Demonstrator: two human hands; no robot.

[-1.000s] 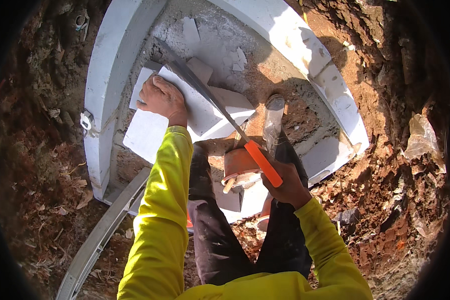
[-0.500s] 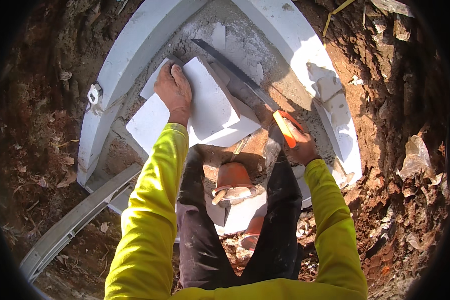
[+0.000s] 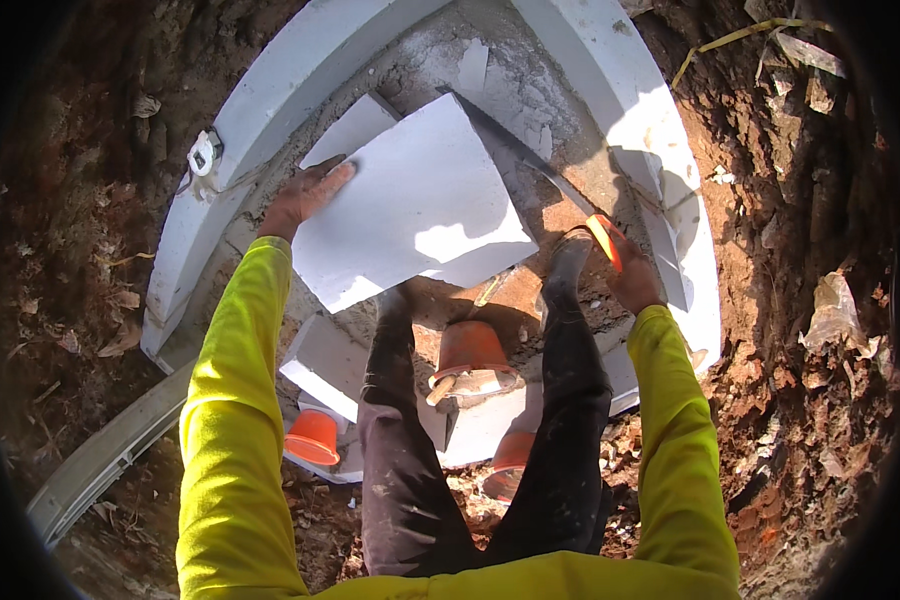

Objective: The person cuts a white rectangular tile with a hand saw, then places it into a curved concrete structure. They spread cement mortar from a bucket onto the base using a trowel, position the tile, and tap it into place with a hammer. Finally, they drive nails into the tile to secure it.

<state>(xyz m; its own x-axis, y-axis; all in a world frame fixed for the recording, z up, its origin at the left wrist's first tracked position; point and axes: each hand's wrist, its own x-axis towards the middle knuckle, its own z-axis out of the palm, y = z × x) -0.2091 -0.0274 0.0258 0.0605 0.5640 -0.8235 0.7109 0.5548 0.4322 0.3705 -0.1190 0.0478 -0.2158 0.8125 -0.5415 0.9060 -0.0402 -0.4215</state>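
A large white building block (image 3: pixel 410 205) lies broad face up in front of my legs, partly in shadow. My left hand (image 3: pixel 305 198) grips its left edge, with some fingers hidden against its side. Behind it, another white block (image 3: pixel 355 130) is partly covered. In my right hand (image 3: pixel 632 275) is a handsaw, closed around its orange handle (image 3: pixel 604 240). The saw's dark blade (image 3: pixel 530 158) slants up and left, its tip near the block's far corner. Whether blade and block touch, I cannot tell.
A low white block wall (image 3: pixel 270 95) curves around to a point ahead, with a tape measure (image 3: pixel 205 152) on its left side. Orange buckets (image 3: pixel 472 345) stand between my legs, and another orange bucket (image 3: pixel 312 437) is at left. A white block piece (image 3: pixel 325 360) lies beside my left leg.
The large block has turned so its broad face shows. My left hand has shifted from its top to its left edge. The saw stays in my right hand, slightly farther right.
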